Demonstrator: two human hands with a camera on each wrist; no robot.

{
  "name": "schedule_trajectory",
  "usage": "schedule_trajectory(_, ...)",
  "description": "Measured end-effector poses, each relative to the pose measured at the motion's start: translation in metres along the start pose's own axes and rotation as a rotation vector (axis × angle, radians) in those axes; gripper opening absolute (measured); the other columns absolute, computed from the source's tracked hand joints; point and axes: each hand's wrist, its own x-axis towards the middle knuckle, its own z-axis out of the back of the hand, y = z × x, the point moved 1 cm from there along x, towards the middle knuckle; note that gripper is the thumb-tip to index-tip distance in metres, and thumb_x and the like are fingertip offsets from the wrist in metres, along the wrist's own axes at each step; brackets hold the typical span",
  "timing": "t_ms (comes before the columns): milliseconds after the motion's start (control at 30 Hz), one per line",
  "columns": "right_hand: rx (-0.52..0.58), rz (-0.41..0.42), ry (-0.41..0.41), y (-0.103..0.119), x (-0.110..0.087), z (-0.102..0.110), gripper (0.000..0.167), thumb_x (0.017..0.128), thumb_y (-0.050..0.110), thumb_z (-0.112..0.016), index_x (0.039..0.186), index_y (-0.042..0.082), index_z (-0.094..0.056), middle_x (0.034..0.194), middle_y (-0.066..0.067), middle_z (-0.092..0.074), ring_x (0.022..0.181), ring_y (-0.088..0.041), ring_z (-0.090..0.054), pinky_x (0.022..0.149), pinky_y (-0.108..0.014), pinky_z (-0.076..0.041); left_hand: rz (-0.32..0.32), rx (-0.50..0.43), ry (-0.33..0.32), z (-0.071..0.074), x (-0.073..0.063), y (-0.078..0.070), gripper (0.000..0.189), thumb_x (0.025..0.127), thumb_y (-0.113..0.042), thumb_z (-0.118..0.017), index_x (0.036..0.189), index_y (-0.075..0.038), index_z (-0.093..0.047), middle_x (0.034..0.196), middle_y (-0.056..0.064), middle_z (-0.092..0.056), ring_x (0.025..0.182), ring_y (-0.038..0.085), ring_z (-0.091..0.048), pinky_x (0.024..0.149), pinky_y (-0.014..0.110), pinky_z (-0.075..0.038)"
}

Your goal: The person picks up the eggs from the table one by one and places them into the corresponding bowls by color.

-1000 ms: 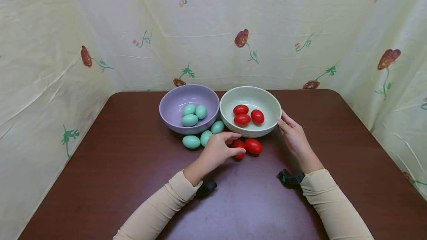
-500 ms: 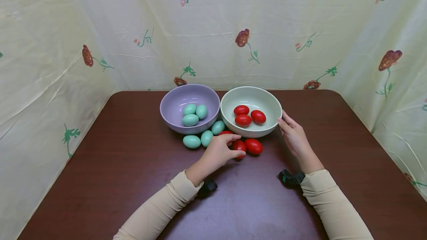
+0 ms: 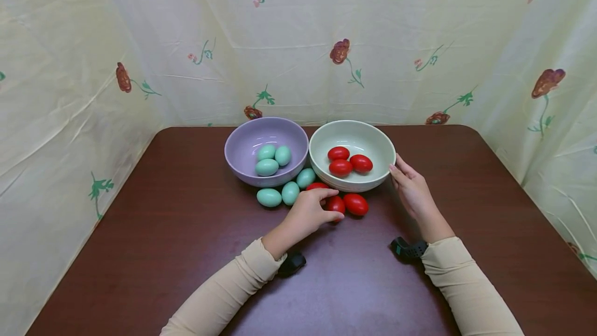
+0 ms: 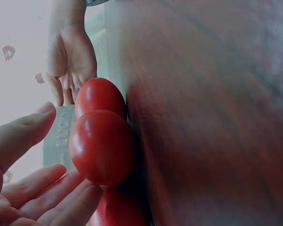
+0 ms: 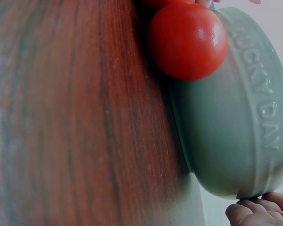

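In the head view my left hand (image 3: 307, 214) reaches over a red egg (image 3: 335, 206), thumb and fingers spread about it. The left wrist view shows the thumb apart from this egg (image 4: 103, 148) and the fingertips close by; contact is unclear. My right hand (image 3: 415, 196) touches the right outer side of the pale green bowl (image 3: 387, 145) with mostly straight fingers. Inside that bowl lie three red eggs (image 3: 341, 168). Another red egg (image 3: 356, 205) lies right of the left hand, and one more (image 3: 317, 185) is partly hidden behind it.
A purple bowl (image 3: 238, 152) holding three mint eggs (image 3: 267, 167) stands left of the green one, rims nearly touching. Three mint eggs (image 3: 269, 197) lie on the brown table (image 3: 186, 211) before it. A flowered cloth (image 3: 289, 77) hangs behind the table.
Both hands keep nearly the same place. The whole view has shifted very slightly; no egg or bowl has visibly moved on the table.
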Motion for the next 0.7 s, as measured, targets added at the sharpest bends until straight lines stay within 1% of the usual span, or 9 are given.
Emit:
schedule_trajectory(233, -0.007, -0.005, -0.005, 0.0002, 0.0001, -0.0005, 0.064, 0.106, 0.019, -0.044, 0.158, 0.009, -0.008, 0.167, -0.006, -0.003, 0.154, -0.017, -0.009, 0.123, -0.033, -0.013, 0.001, 0.028, 0.014, -0.0009, 0.0009, -0.0013, 0.049, 0.078, -0.019, -0.085, 0.122, -0.004, -0.070, 0.115, 0.010, -0.074, 0.101, 0.022, -0.066, 0.086, 0.028, -0.052)
schedule_trajectory(333, 0.000, -0.006, -0.006, 0.0008, -0.0002, -0.0011, 0.064, 0.106, 0.018, -0.044, 0.158, 0.009, -0.008, 0.167, -0.007, -0.003, 0.154, -0.017, -0.009, 0.123, -0.034, -0.013, -0.003, 0.051, 0.020, -0.0011, 0.0015, -0.0022, 0.049, 0.078, -0.018, -0.084, 0.123, -0.002, -0.070, 0.116, 0.011, -0.074, 0.104, 0.025, -0.067, 0.090, 0.033, -0.054)
schedule_trajectory(467, 0.008, -0.005, -0.006, 0.0013, -0.0003, -0.0015, 0.066, 0.105, 0.020, -0.046, 0.158, 0.009, -0.008, 0.167, -0.007, -0.003, 0.154, -0.017, -0.010, 0.123, -0.034, -0.013, 0.008, 0.061, 0.034, -0.0014, 0.0022, -0.0036, 0.050, 0.080, -0.016, -0.083, 0.125, -0.001, -0.068, 0.120, 0.013, -0.072, 0.109, 0.028, -0.066, 0.096, 0.039, -0.053)
schedule_trajectory(700, 0.025, 0.002, -0.003, 0.0011, 0.0000, -0.0014, 0.066, 0.105, 0.019, -0.046, 0.158, 0.008, -0.008, 0.167, -0.008, -0.002, 0.154, -0.018, -0.009, 0.123, -0.034, -0.013, 0.013, 0.106, 0.055, -0.0015, 0.0036, -0.0054, 0.048, 0.081, -0.014, -0.081, 0.125, -0.001, -0.068, 0.122, 0.013, -0.071, 0.112, 0.027, -0.065, 0.098, 0.038, -0.052)
